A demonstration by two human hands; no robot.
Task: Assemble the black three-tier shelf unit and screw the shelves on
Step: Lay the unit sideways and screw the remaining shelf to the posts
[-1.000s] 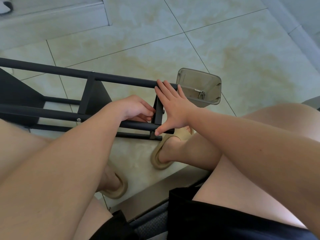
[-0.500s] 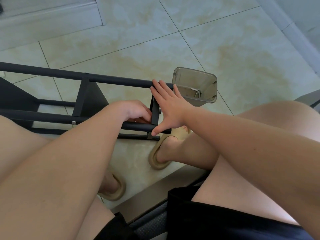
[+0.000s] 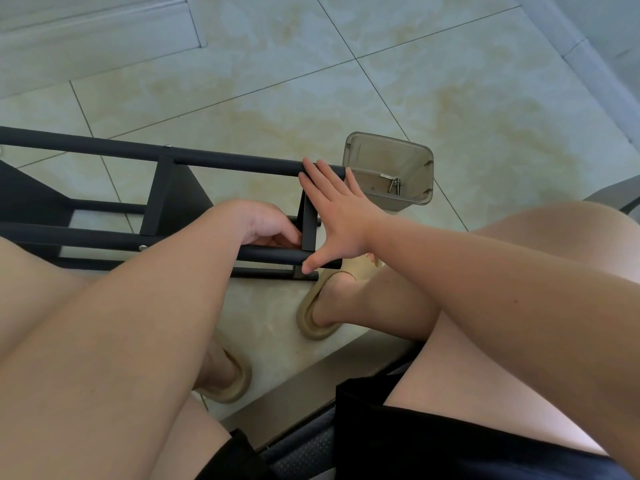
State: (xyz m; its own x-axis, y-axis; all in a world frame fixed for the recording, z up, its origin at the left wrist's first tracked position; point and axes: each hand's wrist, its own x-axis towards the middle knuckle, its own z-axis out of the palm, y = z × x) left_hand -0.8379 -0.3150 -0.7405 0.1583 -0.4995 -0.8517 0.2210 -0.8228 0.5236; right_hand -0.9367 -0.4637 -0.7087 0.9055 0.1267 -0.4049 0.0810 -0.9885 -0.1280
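- frame [image 3: 104, 152]: matte black all over
- tub [image 3: 374, 157]: translucent smoky grey-brown
- screws [image 3: 394, 185]: silver
- floor [image 3: 450, 81]: pale cream tiles with cloudy tan marbling and thin dark grout lines
- step [image 3: 86, 36]: pale grey-white
- slippers [image 3: 313, 323]: plain sandy beige
- shorts [image 3: 433, 445]: plain black

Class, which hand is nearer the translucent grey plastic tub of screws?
Right. The right hand spreads over the black metal shelf frame end, fingertips beside the translucent grey plastic tub; the left hand sits farther, inside the frame.
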